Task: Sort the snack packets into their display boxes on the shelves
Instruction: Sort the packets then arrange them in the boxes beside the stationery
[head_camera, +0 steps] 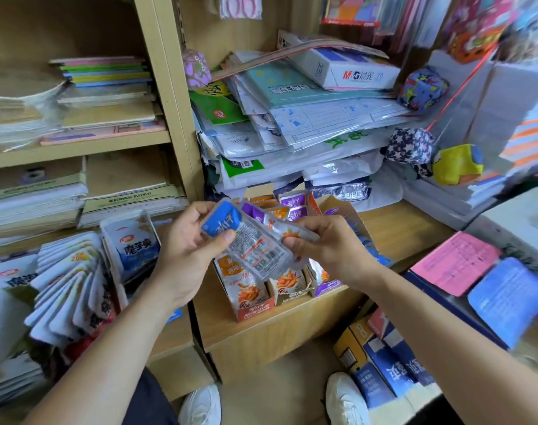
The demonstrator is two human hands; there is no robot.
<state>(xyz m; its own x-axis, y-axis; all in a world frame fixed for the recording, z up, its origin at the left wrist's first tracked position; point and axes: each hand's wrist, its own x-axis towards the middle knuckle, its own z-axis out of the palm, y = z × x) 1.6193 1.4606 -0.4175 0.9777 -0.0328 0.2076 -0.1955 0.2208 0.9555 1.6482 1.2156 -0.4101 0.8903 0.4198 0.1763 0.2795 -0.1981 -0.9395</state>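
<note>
My left hand (184,253) grips a blue-topped silver snack packet (246,240) by its upper left corner, thumb on the front. My right hand (326,246) pinches the right end of an orange-printed silver packet (287,231) lying behind the blue one. Both packets hover above a row of small display boxes (255,302) on the wooden shelf (273,326). The boxes hold orange-labelled packets (243,283) in front and purple ones (292,204) at the back. To the left, a fanned stack of white and blue packets (74,283) leans in another box.
Stacks of paper and notebooks (102,75) fill the left shelves. A heap of plastic-wrapped stationery (307,118) towers behind the boxes. Pink and blue pads (454,262) lie at the right. Blue cartons (384,357) stand on the floor near my white shoes (344,397).
</note>
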